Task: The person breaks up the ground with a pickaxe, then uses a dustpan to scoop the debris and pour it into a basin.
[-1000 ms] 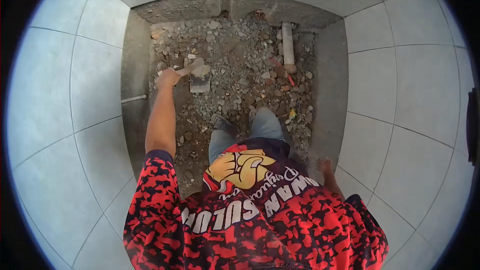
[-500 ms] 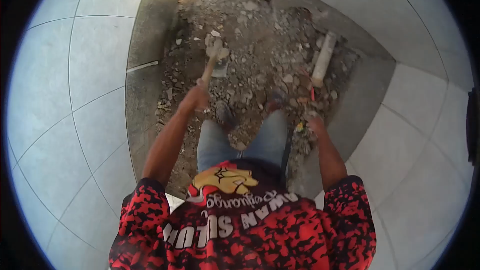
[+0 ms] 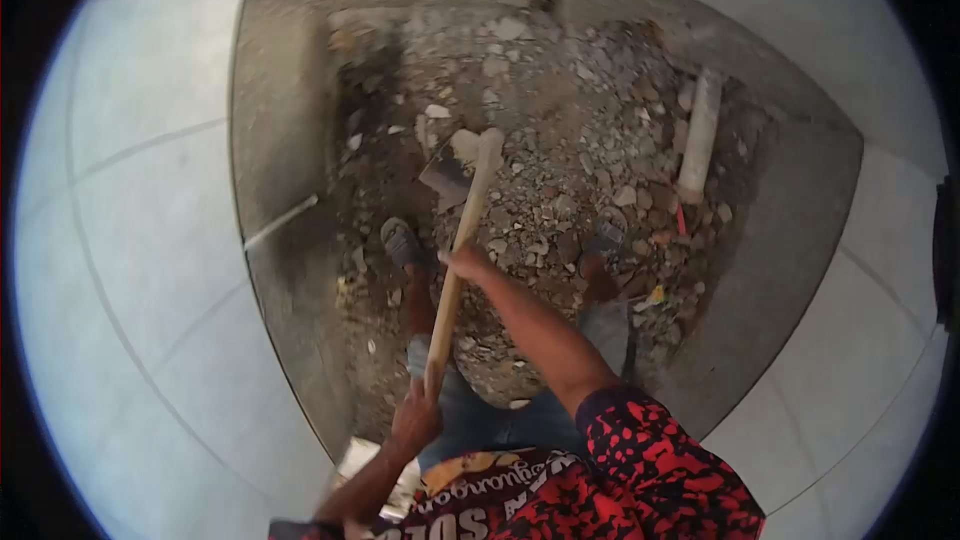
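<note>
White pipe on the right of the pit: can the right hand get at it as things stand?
Probably not yet: the right hand grips the wooden handle, and the white pipe lies apart, beyond the right foot. Nothing covers it, so a freed hand likely could.

The handle (image 3: 472,210) is pale, smooth bare wood and its blade (image 3: 443,178) dull grey metal, amid rough, matt rubble (image 3: 570,170), with a matt, pale pipe (image 3: 698,135) at two o'clock and smooth, glossy tiles (image 3: 140,240) at nine o'clock.
</note>
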